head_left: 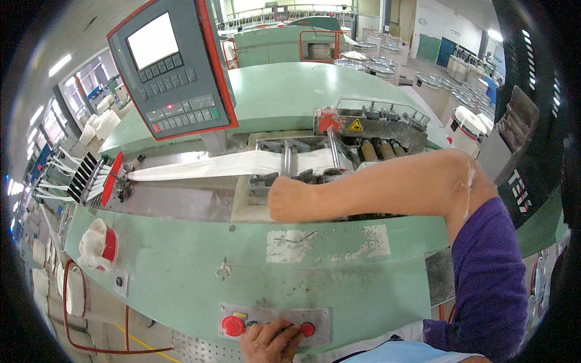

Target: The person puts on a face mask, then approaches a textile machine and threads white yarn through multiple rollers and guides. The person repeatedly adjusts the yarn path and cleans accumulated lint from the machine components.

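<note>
My left hand (272,342) rests over a metal button panel (324,317) on the front of a green textile machine. Its fingers are bent and a little apart, reaching to a small red button (307,329); a large red mushroom button (232,325) is on its other side. My right arm, in a purple sleeve (487,272), stretches across the machine. My right hand (288,199) is closed in a fist beside the metal rollers (287,158); its fingertips are hidden. A flat band of white fibre sliver (206,167) runs into the rollers from the left.
A grey control screen unit (172,72) with a red frame stands behind the sliver. At left are a red guide plate (112,178) and a red-and-white container of fluff (100,245). A raised cover (369,115) has a warning sign. Several sliver cans (436,85) stand far right.
</note>
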Motion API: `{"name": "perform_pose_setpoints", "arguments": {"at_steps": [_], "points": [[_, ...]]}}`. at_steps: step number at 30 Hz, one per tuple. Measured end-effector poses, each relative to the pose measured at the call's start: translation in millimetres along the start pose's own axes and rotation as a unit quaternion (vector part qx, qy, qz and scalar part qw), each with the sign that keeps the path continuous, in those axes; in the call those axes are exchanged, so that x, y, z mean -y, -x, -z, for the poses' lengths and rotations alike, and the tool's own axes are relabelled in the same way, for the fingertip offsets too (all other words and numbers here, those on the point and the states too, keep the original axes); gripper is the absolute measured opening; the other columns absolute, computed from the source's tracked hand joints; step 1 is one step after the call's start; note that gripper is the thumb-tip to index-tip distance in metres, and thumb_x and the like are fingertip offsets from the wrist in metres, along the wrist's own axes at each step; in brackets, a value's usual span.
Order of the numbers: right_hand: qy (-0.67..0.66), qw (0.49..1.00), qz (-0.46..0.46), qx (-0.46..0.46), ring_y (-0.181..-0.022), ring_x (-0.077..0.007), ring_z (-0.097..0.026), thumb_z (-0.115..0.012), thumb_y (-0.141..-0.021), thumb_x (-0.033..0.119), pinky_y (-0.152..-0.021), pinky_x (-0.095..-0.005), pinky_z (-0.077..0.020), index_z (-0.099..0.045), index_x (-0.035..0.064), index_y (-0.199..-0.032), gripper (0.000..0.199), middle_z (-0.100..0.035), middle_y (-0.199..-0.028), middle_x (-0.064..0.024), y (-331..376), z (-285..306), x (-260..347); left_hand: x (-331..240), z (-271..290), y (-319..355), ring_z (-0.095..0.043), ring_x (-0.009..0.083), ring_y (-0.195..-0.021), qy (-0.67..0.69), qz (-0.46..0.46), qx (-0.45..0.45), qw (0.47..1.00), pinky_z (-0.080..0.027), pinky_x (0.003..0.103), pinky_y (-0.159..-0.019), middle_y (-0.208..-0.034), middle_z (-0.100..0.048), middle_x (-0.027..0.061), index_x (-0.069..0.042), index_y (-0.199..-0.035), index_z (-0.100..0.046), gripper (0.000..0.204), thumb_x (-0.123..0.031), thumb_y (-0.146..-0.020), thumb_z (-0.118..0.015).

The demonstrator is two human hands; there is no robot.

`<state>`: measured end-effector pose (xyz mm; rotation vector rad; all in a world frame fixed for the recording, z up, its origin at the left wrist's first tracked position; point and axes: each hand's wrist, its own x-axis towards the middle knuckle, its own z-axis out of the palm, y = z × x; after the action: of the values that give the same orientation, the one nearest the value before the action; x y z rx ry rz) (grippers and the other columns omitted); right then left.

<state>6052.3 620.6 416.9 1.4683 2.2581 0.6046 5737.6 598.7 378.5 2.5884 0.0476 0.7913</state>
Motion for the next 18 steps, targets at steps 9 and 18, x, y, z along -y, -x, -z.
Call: {"name": "perform_pose_setpoints", "arguments": {"at_steps": [9,18], "points": [[-0.013,0.998,0.020,0.061,-0.071,-0.0241,-0.066,-0.063,-0.066,0.014,-0.054,-0.0365,-0.0502,-0.070,0.0092,-0.069,0.010,-0.068,-0.072,-0.0089,1.0,38.4,-11.4,5.5,-2.5,3.0,-0.056,0.0232,-0.071,-0.023,-0.018,-0.013,0.999,-0.042,0.037,-0.059,-0.092,-0.064,0.0049,-0.011,-0.090,-0.063,0.028,-0.014,-0.065,-0.074],[0.037,0.985,-0.142,-0.095,-0.064,-0.0316,-0.063,-0.064,-0.070,0.018,-0.060,-0.0458,-0.0495,-0.066,0.0072,-0.077,0.013,-0.064,-0.072,-0.0158,121.9,137.1,-91.8,9.9,-9.0,5.0,-0.056,0.0217,-0.070,-0.014,-0.010,0.013,1.000,-0.041,0.035,-0.064,-0.095,-0.064,0.0045,-0.015,-0.090,-0.063,0.021,-0.012,-0.071,-0.072]]}}
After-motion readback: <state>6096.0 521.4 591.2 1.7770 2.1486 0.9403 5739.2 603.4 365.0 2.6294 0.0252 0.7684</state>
